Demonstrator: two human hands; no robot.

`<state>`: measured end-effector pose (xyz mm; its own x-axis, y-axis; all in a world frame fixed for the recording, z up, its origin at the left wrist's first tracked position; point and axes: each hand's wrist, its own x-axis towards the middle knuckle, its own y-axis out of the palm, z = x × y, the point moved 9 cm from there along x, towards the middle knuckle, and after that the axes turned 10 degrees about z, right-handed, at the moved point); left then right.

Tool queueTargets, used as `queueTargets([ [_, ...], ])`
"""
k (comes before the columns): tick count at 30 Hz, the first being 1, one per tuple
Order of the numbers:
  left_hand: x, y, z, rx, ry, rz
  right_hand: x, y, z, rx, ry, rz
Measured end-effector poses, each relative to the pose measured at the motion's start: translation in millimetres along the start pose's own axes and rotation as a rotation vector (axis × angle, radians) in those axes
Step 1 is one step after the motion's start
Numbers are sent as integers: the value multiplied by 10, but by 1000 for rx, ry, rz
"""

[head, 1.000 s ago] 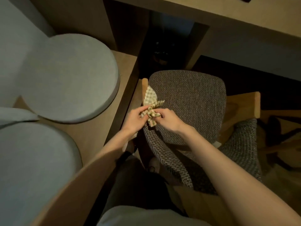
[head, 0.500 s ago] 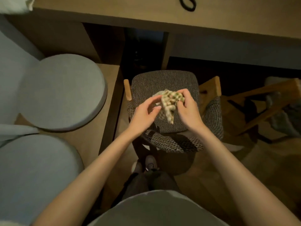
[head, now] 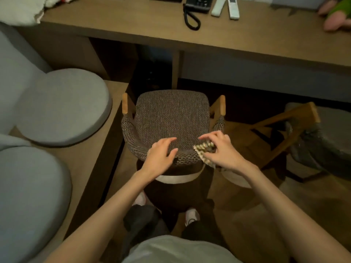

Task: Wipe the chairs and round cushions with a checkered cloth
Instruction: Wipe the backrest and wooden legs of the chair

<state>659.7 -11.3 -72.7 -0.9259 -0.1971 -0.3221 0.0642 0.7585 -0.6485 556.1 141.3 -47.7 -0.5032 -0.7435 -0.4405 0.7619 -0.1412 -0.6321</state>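
A brown woven chair (head: 171,118) with wooden arm posts stands in front of me, its curved backrest nearest to me. My right hand (head: 221,150) grips the bunched checkered cloth (head: 204,149) on the right end of the backrest. My left hand (head: 161,154) rests on the backrest's middle with relaxed, spread fingers and holds nothing. Two round grey cushions lie on a wooden bench to the left, one farther away (head: 62,107) and one nearer (head: 28,202).
A long wooden desk (head: 133,25) runs across the top with a black phone (head: 197,4), two white remotes (head: 228,6) and a pink-green toy (head: 336,14). A second chair (head: 311,133) stands at the right. My shoes show below the chair.
Both hands came down from holding the cloth over the seat. My left hand let go of it and rests on the backrest; my right hand carried the cloth to the backrest's right end.
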Motion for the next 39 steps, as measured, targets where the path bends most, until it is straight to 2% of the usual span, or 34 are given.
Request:
queueTargets([
  [2, -108, 245, 59, 90, -99, 17, -80, 160, -233, -89, 7, 137],
  [4, -200, 490, 134, 209, -183, 67, -88, 292, -437, -185, 4, 201],
  [7, -216, 659, 148, 441, -206, 64, 0, 337, -614, -283, -16, 118],
  [10, -112, 636, 164, 487, -258, 14, 168, 292, -609, -408, -88, -11],
  [14, -42, 636, 236, 557, -299, -6, 349, 387, -528, -612, -176, 27],
  [21, -57, 572, 253, 619, -292, -26, 362, 470, -534, -504, -186, 37],
  [28, -205, 242, 634, 693, -363, 5, 513, 774, -121, -424, -224, 48],
  [36, -390, -224, 1070, 580, -532, 15, 854, 1256, 373, -234, -175, 214],
  [39, -391, -272, 963, 529, -504, 55, 784, 1181, 361, -155, -100, 231],
])
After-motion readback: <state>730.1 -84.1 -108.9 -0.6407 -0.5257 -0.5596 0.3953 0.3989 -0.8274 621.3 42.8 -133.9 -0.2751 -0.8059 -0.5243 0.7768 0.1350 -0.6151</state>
